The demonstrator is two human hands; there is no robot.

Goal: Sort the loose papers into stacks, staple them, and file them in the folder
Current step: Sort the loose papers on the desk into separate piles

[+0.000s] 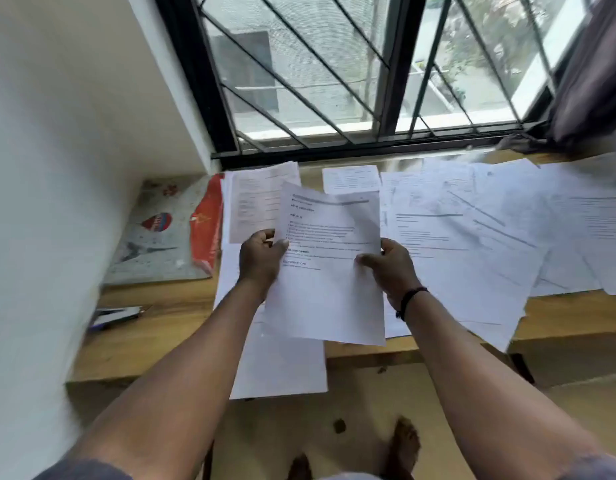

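- Matt white paper sheets (473,237) are lying on the wooden desk (154,327), which is showing a smooth, slightly shiny finish.
- At the desk's left end, a glossy plastic folder (161,233) is catching light.
- Behind the desk, black metal window bars (299,95) are looking matt.

Bare forearms, short grey-blue sleeves (85,471) at upper arms. Thin black braided band (408,301) round right wrist. Bare feet (405,445) below band, on tan floor.

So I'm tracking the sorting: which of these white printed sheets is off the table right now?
The white printed sheet gripped by left hand and right hand; the rest lie flat.
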